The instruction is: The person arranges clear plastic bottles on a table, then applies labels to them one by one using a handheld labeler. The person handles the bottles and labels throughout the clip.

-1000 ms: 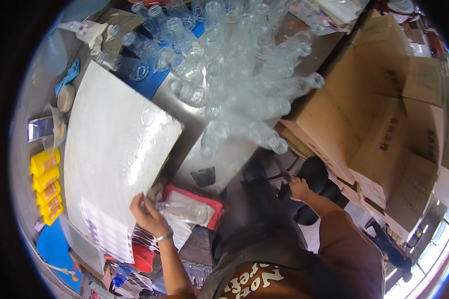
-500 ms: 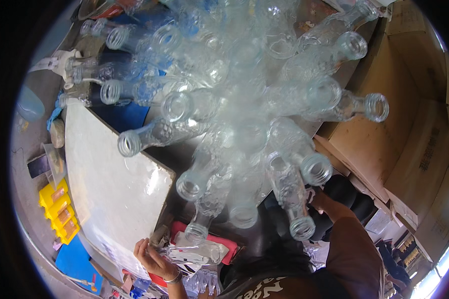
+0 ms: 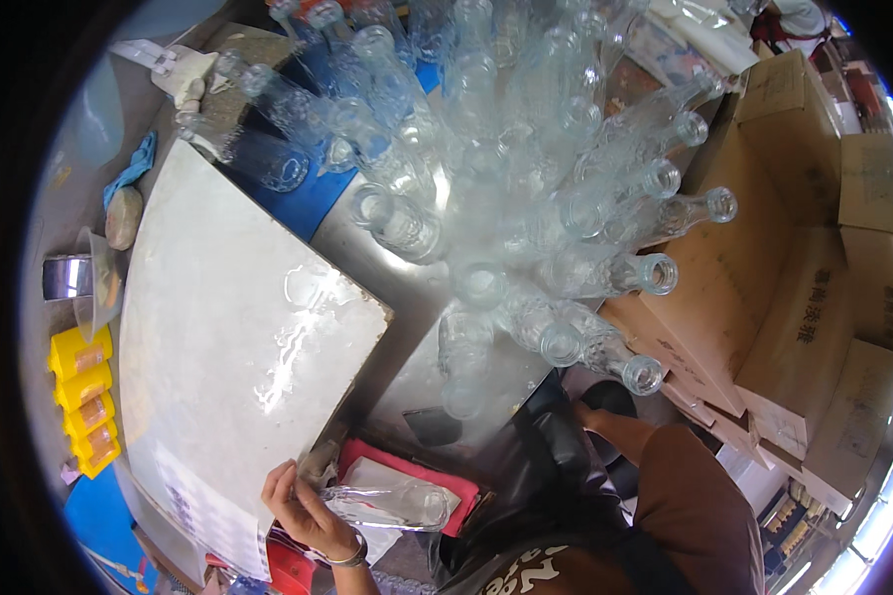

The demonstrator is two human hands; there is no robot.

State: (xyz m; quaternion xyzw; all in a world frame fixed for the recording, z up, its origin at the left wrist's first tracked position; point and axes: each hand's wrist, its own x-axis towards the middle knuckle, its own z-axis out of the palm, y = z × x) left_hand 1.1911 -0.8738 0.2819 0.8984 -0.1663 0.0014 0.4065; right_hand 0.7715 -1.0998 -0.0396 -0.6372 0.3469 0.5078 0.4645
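Observation:
At the lower left, my left hand (image 3: 313, 516) is closed round the neck end of a clear glass bottle (image 3: 397, 506). The bottle lies level over a red pad (image 3: 459, 493) with white cloth on it. My right hand (image 3: 593, 420) is low on the right, beside the black leather-like covering. Its fingers are mostly hidden, so its grip does not show. Many upright clear glass bottles (image 3: 466, 342) crowd the metal tabletop (image 3: 407, 342) ahead of me, necks up.
A white board (image 3: 238, 327) with wet patches covers the left. Open cardboard boxes (image 3: 764, 268) stand on the right. A yellow stepped holder (image 3: 84, 402), a stone (image 3: 123, 218) and a blue sheet (image 3: 293, 203) lie at the left. A dark flat piece (image 3: 433, 426) lies near the front edge.
The view has shifted, so the standing bottles appear smaller and farther up. More of the metal tabletop and the white board shows. My left hand keeps its hold on the bottle; my right forearm appears farther left.

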